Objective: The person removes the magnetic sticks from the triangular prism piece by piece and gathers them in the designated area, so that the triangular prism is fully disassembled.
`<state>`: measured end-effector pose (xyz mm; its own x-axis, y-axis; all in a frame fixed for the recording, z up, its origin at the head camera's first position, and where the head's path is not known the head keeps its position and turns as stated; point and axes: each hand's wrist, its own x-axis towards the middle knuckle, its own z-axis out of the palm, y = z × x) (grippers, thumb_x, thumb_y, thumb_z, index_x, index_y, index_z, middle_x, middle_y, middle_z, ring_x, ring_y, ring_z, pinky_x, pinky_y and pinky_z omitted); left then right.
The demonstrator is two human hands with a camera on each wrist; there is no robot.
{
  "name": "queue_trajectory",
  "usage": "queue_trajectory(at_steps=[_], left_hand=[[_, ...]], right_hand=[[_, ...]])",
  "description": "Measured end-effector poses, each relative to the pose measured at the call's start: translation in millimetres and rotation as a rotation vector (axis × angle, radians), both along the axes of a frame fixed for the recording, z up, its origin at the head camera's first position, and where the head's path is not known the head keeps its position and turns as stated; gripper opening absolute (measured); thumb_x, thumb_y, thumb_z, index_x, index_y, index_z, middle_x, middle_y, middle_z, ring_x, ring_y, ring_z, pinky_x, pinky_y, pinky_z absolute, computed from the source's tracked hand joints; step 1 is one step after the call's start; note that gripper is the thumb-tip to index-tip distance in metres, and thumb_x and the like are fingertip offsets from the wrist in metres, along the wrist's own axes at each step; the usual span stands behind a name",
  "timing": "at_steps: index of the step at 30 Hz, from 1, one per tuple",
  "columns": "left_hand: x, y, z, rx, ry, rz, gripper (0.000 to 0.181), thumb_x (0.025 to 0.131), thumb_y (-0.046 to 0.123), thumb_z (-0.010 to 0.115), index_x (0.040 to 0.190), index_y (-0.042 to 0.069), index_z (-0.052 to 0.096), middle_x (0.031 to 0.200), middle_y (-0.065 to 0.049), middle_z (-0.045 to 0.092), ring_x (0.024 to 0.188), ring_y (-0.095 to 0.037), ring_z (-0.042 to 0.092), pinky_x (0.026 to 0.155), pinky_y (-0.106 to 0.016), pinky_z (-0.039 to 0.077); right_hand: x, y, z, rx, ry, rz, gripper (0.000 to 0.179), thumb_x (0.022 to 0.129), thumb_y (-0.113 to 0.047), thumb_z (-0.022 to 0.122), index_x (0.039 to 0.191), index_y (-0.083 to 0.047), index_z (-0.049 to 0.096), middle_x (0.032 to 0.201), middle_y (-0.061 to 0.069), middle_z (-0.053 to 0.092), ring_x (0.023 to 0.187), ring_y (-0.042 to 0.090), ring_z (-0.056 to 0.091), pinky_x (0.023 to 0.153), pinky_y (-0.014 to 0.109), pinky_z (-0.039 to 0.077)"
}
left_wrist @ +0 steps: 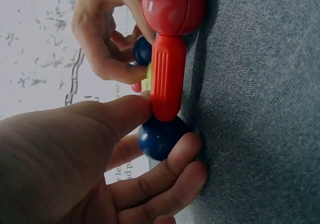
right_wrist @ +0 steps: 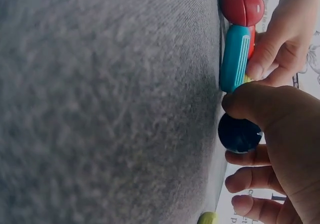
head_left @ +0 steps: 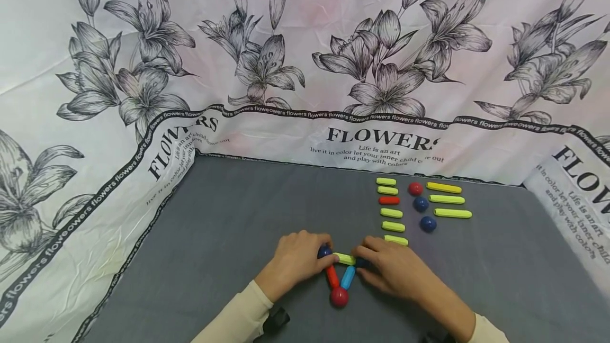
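Note:
A small triangle of rods and balls lies on the grey cloth between the two hands. Its red ball [head_left: 339, 297] is at the near corner, where a red rod [left_wrist: 168, 78] and a light-blue rod [right_wrist: 235, 58] meet. A yellow-green rod [head_left: 345, 259] spans the far side. My left hand [head_left: 300, 258] holds the dark blue ball [left_wrist: 162, 138] at the left corner, thumb by the rod ends. My right hand [head_left: 395, 266] grips the other dark blue ball [right_wrist: 240, 134] at the right corner, its thumb close to the light-blue rod's end.
Beyond my right hand lies a column of short yellow-green rods [head_left: 393, 226] with one red rod [head_left: 389, 200] among them. Beside it are a red ball [head_left: 415, 189], two dark blue balls [head_left: 428, 224] and longer yellow rods [head_left: 446, 199]. A flower-printed cloth [head_left: 267, 136] hangs behind.

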<state>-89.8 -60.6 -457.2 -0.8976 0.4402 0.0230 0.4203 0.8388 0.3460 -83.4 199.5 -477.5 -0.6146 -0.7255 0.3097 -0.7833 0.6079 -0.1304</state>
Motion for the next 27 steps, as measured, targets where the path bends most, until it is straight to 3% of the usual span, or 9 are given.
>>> queue_trajectory(at_steps=[14,19,27], left_hand=[[0.0,0.0,-3.6,-0.015,-0.003,0.003,0.027,0.095,0.054,0.075,0.104,0.029,0.077,0.080,0.001,0.070,0.058,-0.014,0.053,0.047,-0.031,0.039],[1.2,-0.4,-4.5,-0.003,-0.025,-0.001,0.027,0.095,0.053,0.076,0.104,0.028,0.077,0.078,0.003,0.068,0.057,-0.012,0.050,0.047,-0.030,0.038],[-0.5,-0.4,-4.9,0.016,-0.040,0.003,0.028,0.095,0.053,0.075,0.105,0.027,0.077,0.078,0.003,0.067,0.057,-0.012,0.050,0.047,-0.030,0.038]], right_hand=[[10.2,19,8.5,-0.004,0.050,-0.125,0.037,0.084,-0.028,0.091,0.115,-0.022,0.072,0.102,-0.012,0.059,0.077,0.004,0.060,0.066,0.031,0.056],[15.2,38,12.5,0.011,0.047,-0.212,0.046,0.083,-0.027,0.092,0.121,-0.019,0.068,0.106,-0.009,0.066,0.082,0.006,0.066,0.068,0.034,0.058],[15.8,75,20.9,0.004,0.010,-0.367,0.053,0.082,-0.023,0.093,0.123,-0.014,0.061,0.104,-0.004,0.066,0.072,0.002,0.060,0.058,0.030,0.052]])
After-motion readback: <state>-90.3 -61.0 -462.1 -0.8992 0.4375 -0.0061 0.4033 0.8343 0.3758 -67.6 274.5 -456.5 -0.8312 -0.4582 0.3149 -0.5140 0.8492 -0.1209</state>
